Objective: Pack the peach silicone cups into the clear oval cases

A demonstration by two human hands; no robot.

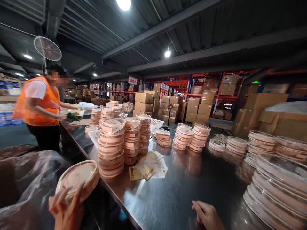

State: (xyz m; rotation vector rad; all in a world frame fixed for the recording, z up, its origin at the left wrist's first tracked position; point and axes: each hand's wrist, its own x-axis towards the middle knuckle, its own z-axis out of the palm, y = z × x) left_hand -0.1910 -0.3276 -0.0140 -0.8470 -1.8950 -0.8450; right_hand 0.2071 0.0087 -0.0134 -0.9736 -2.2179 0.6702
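Observation:
My left hand (66,209) is at the bottom left, fingers wrapped round the rim of a round pink container with a clear lid (78,179), held tilted beside the steel table's edge. My right hand (207,215) rests on the shiny steel table (168,198) at the bottom, fingers curled loosely, holding nothing that I can see. The nearest tall stack of the same pink containers (111,147) stands just beyond my left hand. A few printed paper sachets (148,167) lie flat on the table next to that stack.
Several more stacks of pink containers (275,188) cover the table to the right and behind. A white mesh basket (95,135) sits by the stacks. A person in an orange vest (40,105) works at the far left end. Clear plastic sheeting (26,185) lies at my left. Cardboard boxes (203,108) fill the background.

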